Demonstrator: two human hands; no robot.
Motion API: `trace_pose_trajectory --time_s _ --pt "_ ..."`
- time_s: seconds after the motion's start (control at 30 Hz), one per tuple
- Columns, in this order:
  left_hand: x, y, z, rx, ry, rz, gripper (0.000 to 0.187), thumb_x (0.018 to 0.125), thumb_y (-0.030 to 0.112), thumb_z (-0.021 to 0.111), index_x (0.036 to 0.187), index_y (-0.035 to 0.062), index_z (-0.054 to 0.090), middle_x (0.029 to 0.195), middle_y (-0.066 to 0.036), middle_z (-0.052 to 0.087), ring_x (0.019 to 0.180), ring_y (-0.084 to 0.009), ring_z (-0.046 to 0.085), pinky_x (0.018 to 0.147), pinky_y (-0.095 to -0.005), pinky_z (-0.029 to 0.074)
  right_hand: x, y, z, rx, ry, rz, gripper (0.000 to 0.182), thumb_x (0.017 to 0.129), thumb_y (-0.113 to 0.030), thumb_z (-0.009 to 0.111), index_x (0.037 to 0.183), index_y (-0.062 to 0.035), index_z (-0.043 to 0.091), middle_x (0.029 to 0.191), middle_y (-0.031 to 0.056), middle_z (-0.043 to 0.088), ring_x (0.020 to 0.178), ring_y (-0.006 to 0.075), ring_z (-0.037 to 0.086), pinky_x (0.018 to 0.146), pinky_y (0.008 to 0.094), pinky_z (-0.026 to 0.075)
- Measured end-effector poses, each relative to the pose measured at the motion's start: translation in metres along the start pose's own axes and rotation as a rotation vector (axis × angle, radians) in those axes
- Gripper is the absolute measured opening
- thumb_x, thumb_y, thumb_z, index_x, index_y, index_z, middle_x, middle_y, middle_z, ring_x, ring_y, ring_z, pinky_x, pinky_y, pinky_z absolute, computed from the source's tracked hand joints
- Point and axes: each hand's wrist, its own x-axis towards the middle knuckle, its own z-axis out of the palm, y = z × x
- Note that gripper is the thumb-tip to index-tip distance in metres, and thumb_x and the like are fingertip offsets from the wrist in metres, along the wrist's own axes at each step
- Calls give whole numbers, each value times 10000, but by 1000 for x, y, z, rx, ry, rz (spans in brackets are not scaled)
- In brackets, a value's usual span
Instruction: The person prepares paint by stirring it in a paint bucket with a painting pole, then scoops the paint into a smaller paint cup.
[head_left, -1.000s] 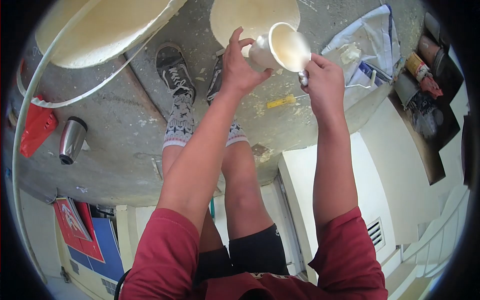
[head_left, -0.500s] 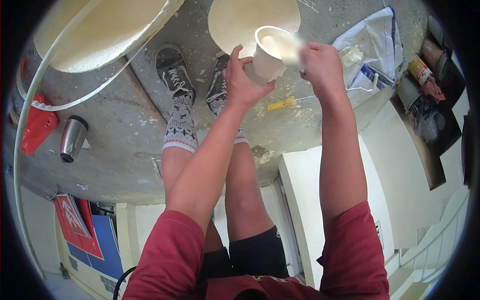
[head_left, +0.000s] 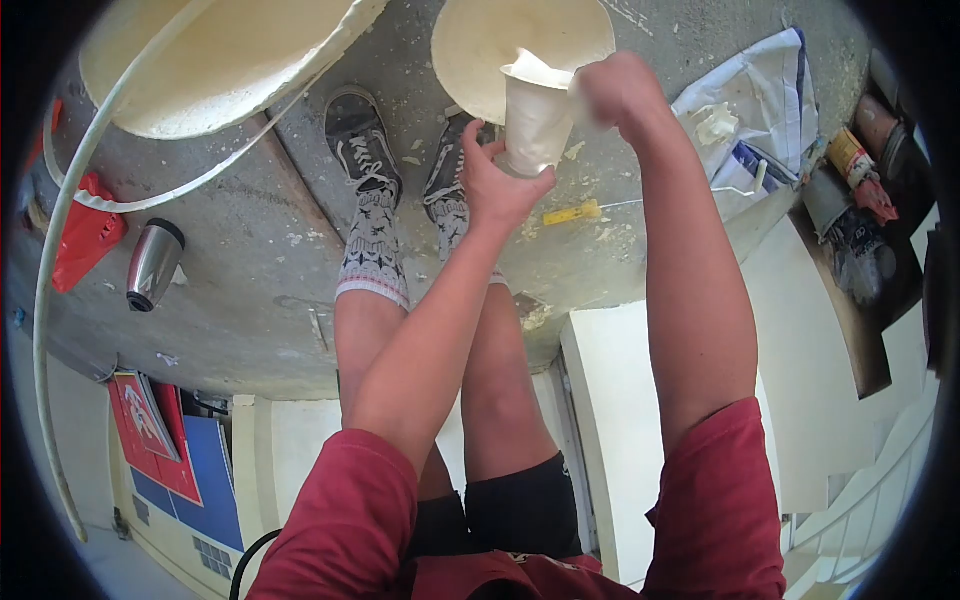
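My left hand [head_left: 505, 190] is closed around the lower part of a white, paint-smeared cup [head_left: 538, 125], thumb on one side and fingers on the other. Thick cream-coloured stuff rises above the cup's rim. At the rim's right side is my right hand [head_left: 620, 90], its fingers curled in. A blurred patch covers its fingertips, so what it grips cannot be made out. Behind the cup on the floor lies a round cream-coated disc [head_left: 470, 60], partly hidden by the cup.
A large cream-coated bucket [head_left: 200, 125] with a pale handle stands at upper left. A yellow paint roller [head_left: 572, 213] lies on the concrete floor, near a white-and-blue sack [head_left: 745, 100]. A steel tumbler [head_left: 155, 265] and red plastic bag [head_left: 88, 235] are at left.
The cup has tipped so that its side faces me instead of its open mouth. My right hand has moved up slightly beside the rim, and my left hand has shifted lower under the cup.
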Motion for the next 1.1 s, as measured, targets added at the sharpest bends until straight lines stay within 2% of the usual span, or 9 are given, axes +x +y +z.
trace_pose_trajectory --time_s 0.1,0.17,0.4,0.6,0.77,1.03,1.1 --pt "-3 1 0 -63 -6 -24 963 563 203 801 1314 27 225 1046 -182 581 964 -247 580 883 -349 441 11 -3 -4 117 -74 39 142 715 -43 535 592 17 497 501 56 435 404 138 384 361 300 282" --pt "-8 9 -2 -24 -1 -59 952 563 207 804 1307 21 241 1051 -186 582 962 -248 579 879 -347 441 20 -7 -9 96 -232 96 149 719 -28 526 582 -20 468 500 35 420 405 120 379 356 271 276" --pt "-12 32 -8 -58 5 -210 933 567 238 807 1294 4 272 1059 -195 589 952 -253 583 861 -336 447 37 -20 -14 -9 -307 184 139 723 -51 531 604 -49 459 511 12 423 407 80 364 353 236 260" --pt "-12 46 -14 -1 6 -259 880 577 266 799 1267 -18 332 1066 -196 593 951 -250 590 851 -332 455 26 -11 -12 -78 -249 117 156 764 -186 520 681 -55 507 538 3 404 402 90 342 360 254 253" --pt "-8 48 -15 -3 0 -258 863 573 269 800 1252 -31 359 1064 -196 594 953 -253 591 851 -330 456 24 16 -2 78 -67 117 341 812 -362 526 856 -28 576 649 32 467 502 119 424 442 288 323" --pt "-12 62 -12 -24 27 -301 863 578 257 799 1248 -53 353 1053 -198 599 947 -249 594 843 -320 459 9 39 6 404 66 133 509 810 -513 544 920 -21 607 758 36 567 570 115 460 505 266 360" --pt "-10 66 -11 -72 33 -342 861 566 277 788 1238 -47 358 1033 -203 600 966 -295 593 874 -350 445 4 37 6 434 107 120 531 808 -525 543 942 -16 612 776 37 574 580 117 466 508 265 365"
